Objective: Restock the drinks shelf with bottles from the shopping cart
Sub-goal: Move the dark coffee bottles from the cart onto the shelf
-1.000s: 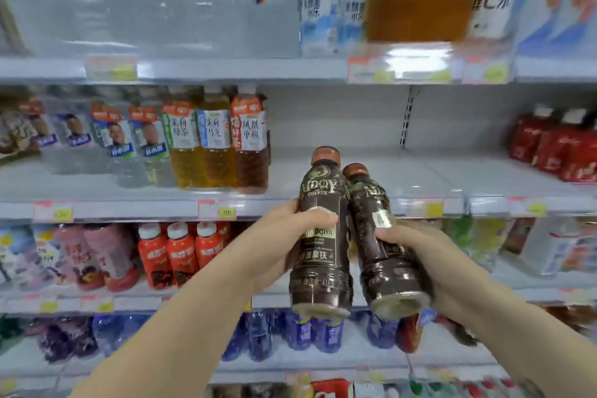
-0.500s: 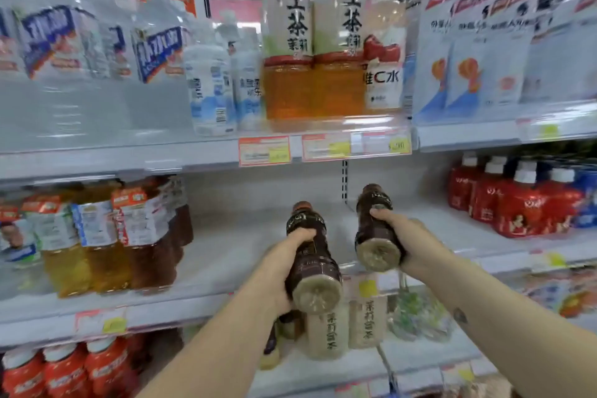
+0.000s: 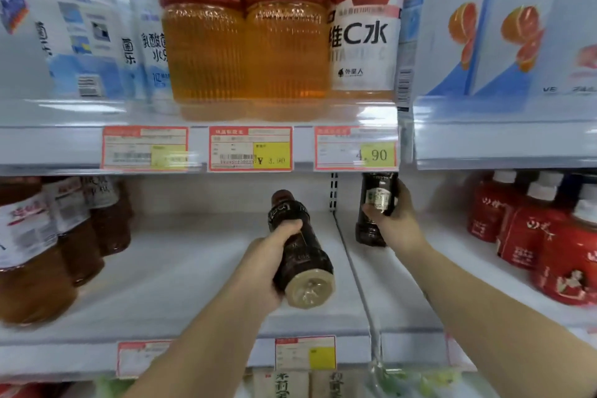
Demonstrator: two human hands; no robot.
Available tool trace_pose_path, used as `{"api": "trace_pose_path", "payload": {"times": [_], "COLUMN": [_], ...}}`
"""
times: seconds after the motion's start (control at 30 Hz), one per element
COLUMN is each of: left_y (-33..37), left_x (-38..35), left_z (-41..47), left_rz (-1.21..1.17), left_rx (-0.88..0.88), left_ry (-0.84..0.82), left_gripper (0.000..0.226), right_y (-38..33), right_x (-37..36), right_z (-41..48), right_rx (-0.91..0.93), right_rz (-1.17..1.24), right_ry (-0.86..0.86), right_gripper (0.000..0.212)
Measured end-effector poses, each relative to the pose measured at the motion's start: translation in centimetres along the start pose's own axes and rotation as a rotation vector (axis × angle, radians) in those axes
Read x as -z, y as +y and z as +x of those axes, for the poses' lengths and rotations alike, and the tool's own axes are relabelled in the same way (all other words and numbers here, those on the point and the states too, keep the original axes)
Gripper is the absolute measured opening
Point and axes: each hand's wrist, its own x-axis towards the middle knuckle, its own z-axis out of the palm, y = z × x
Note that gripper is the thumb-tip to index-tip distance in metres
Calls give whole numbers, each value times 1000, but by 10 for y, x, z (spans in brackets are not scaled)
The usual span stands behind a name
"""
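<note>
My left hand (image 3: 263,263) grips a dark brown coffee bottle (image 3: 298,252), tilted with its cap pointing into the shelf and its pale base toward me, above the white shelf board (image 3: 181,275). My right hand (image 3: 392,223) grips a second dark coffee bottle (image 3: 374,203), held nearly upright deeper in, just right of the shelf divider (image 3: 353,271). Its cap is hidden behind the price rail of the shelf above. I cannot tell whether its base touches the board.
Brown tea bottles (image 3: 48,245) stand at the shelf's left, red bottles (image 3: 546,229) at its right. The shelf above (image 3: 200,113) carries amber tea, water and vitamin drinks, with price tags (image 3: 250,149) on its rail. More bottles show below.
Both hands have carried their bottles forward and deeper into the middle shelf. The right bottle went from tilted to nearly upright at the back. My view moved closer.
</note>
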Motion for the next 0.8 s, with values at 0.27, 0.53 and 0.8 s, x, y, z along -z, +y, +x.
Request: {"api": "trace_pose_path", "payload": {"times": [0.27, 0.53, 0.8], "left_y": [-11, -16, -25], "left_x": [-9, -15, -11], "left_z": [16, 22, 33], "left_rz": [4, 38, 105], "left_rx": [-17, -23, -140], "left_ry": [21, 25, -18], "left_gripper": [37, 30, 31], "right_y": [16, 22, 39], "right_x": [18, 17, -11], "right_z": [8, 33, 81], "right_rx": [-114, -106, -83], "right_rz": [-81, -458, -507], "right_ry": [-181, -147, -85], "right_gripper": [53, 58, 61]}}
